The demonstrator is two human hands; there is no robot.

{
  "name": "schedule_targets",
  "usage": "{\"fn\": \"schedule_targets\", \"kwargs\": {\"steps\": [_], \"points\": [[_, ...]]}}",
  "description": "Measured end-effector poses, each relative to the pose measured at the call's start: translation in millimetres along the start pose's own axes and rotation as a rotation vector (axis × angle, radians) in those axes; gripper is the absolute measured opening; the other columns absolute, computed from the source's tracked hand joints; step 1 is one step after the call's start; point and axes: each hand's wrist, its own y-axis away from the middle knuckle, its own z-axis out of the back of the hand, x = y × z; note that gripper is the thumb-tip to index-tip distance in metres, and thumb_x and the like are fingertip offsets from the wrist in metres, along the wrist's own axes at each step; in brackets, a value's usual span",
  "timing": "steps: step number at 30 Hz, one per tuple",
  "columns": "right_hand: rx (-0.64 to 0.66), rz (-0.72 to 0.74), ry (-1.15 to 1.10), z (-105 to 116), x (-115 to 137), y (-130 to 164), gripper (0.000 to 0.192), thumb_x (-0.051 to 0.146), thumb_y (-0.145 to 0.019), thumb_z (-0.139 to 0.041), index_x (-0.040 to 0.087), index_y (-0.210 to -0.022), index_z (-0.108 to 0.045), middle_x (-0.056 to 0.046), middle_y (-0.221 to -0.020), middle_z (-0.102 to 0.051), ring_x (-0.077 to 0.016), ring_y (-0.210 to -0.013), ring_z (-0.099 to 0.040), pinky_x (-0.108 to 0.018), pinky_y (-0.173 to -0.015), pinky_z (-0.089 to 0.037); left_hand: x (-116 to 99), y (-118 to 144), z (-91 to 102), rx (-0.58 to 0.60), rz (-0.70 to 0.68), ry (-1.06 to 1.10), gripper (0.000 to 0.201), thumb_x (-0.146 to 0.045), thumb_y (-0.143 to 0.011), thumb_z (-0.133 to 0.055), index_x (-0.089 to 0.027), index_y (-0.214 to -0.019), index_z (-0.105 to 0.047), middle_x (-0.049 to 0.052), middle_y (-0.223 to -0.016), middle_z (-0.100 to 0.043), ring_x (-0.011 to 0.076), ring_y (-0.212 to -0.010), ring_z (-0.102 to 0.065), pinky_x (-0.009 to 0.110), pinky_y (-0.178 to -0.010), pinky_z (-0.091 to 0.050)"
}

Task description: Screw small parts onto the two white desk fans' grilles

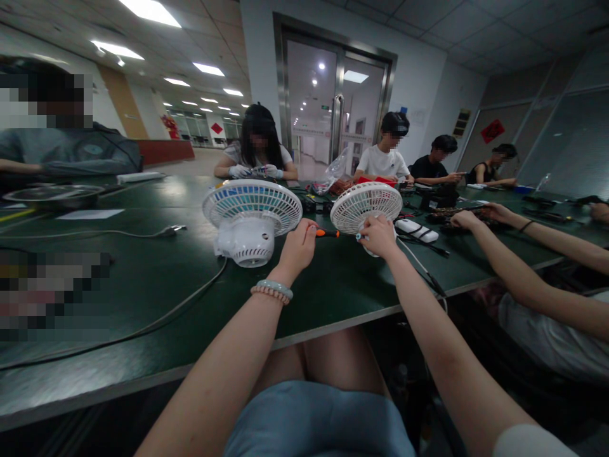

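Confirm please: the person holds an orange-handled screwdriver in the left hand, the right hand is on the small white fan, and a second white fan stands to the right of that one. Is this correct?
Not quite. The head view shows the second white fan standing to the left of the small white fan, not to the right. The rest holds: the left hand holds the orange-handled screwdriver, and the right hand is on the small fan.

2 fans (252, 219) (365, 206) stand side by side on the table (143, 285)
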Motion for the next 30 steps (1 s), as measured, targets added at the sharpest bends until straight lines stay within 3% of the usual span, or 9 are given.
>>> {"fn": "schedule_targets", "kwargs": {"steps": [30], "points": [[0.009, -0.006, -0.004, 0.6, 0.6, -0.4, 0.023, 0.041, -0.078, -0.053, 0.029, -0.087, -0.07, -0.006, -0.106, -0.053, -0.0261, -0.101, -0.036, -0.039, -0.078, -0.028, 4.2, -0.5, -1.4, -0.001, -0.024, -0.003, 0.035, -0.037, -0.089, -0.026, -0.018, -0.097, -0.054, 0.002, -0.067, -0.058, 0.017, -0.067, -0.053, 0.029, -0.061, -0.038]]}}
